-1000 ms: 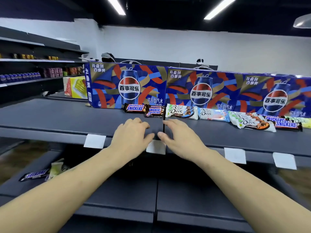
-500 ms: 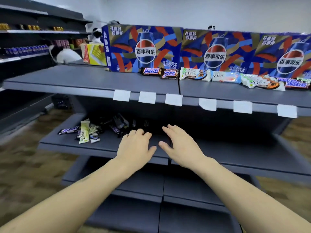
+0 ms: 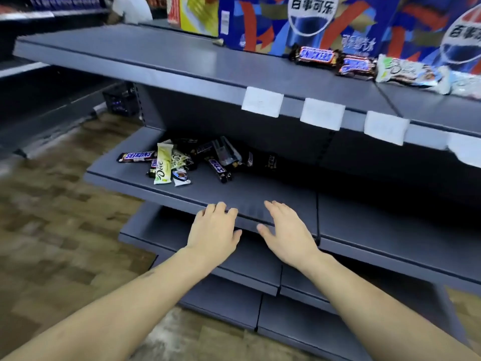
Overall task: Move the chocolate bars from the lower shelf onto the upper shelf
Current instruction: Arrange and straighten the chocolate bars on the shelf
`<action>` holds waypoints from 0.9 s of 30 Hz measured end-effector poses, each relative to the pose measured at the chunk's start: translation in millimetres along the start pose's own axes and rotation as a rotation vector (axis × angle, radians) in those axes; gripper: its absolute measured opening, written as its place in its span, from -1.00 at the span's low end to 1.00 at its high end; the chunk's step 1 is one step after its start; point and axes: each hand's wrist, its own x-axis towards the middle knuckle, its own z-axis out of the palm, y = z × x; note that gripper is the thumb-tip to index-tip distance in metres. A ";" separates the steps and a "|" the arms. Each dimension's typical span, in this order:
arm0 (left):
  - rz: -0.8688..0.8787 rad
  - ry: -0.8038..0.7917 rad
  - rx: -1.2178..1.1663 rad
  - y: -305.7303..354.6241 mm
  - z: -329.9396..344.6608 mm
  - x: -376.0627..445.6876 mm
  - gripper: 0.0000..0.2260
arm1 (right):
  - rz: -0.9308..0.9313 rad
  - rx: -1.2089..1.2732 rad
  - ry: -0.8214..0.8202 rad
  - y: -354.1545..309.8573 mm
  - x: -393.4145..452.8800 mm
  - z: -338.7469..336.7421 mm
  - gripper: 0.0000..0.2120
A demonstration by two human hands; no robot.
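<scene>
While both arms reached forward in the head view, the left hand [image 3: 212,231] and the right hand [image 3: 287,230] hovered palm-down at the front edge of the lower shelf [image 3: 260,190], fingers loosely spread and holding nothing. A heap of chocolate bars [image 3: 182,160] lay toward the left of that shelf, well apart from the hands, a Snickers bar [image 3: 136,156] and a pale Dove bar [image 3: 163,164] among them. On the upper shelf [image 3: 156,56] more bars [image 3: 364,65] lay in a row just before blue Pepsi boxes [image 3: 307,19]. White tags [image 3: 322,114] lined its front lip.
</scene>
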 end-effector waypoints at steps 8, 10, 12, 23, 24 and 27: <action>-0.025 -0.051 -0.023 -57.8 46.6 69.5 -0.58 | 0.013 0.029 -0.009 -4.9 83.7 49.4 -0.41; -0.024 -0.048 -0.037 -65.6 58.8 86.0 -0.58 | 0.019 0.040 -0.001 -2.8 101.5 60.7 -0.41; -0.026 -0.015 -0.032 -70.4 70.3 101.8 -0.55 | 0.021 0.029 0.020 0.9 117.7 70.8 -0.42; -0.095 0.165 0.074 -74.8 107.4 168.0 -0.49 | 0.088 -0.114 0.222 16.2 221.3 88.9 -0.37; -0.106 0.174 0.068 -73.0 108.9 168.2 -0.51 | 0.107 -0.102 0.198 16.5 230.6 88.4 -0.36; -0.134 0.202 0.050 -68.9 111.3 166.9 -0.57 | 0.151 -0.128 0.154 16.0 251.5 87.5 -0.37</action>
